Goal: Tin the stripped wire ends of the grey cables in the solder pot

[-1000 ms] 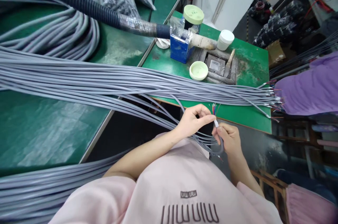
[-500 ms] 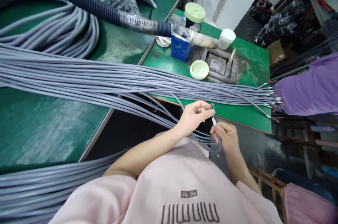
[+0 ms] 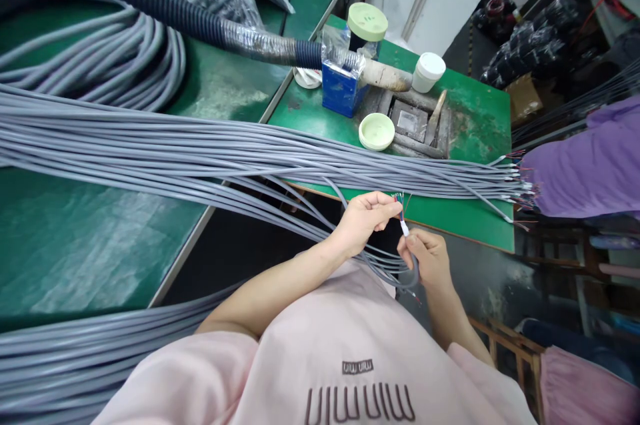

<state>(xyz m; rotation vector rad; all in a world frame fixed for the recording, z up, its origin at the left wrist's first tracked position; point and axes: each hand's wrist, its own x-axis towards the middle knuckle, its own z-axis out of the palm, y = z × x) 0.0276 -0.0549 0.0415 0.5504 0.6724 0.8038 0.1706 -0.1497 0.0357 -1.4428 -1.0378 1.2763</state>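
Note:
Thin coloured wires (image 3: 401,213) fan out of the white-sleeved end of a grey cable (image 3: 415,271). My left hand (image 3: 367,219) pinches these wires between thumb and fingers. Just below, my right hand (image 3: 428,255) grips the cable close under its white sleeve (image 3: 404,228). The wire tips point up past my left fingertips. Other grey cables hang in a loop below my hands, one with a stripped end showing. A thick bundle of grey cables (image 3: 300,155) lies across the tables beyond, its stripped ends gathered at the right.
A solder pot (image 3: 409,119) with a scraper stands behind the bundle. Around it are a pale green dish (image 3: 377,131), a white tub (image 3: 429,71), a blue box (image 3: 341,93) and a ribbed hose (image 3: 190,15). Purple cloth (image 3: 583,158) lies at the right; a wooden chair (image 3: 515,358) stands lower right.
My left fingers have shifted slightly on the wires, whose tips now spread further above the fingertips. My right hand keeps its hold on the cable.

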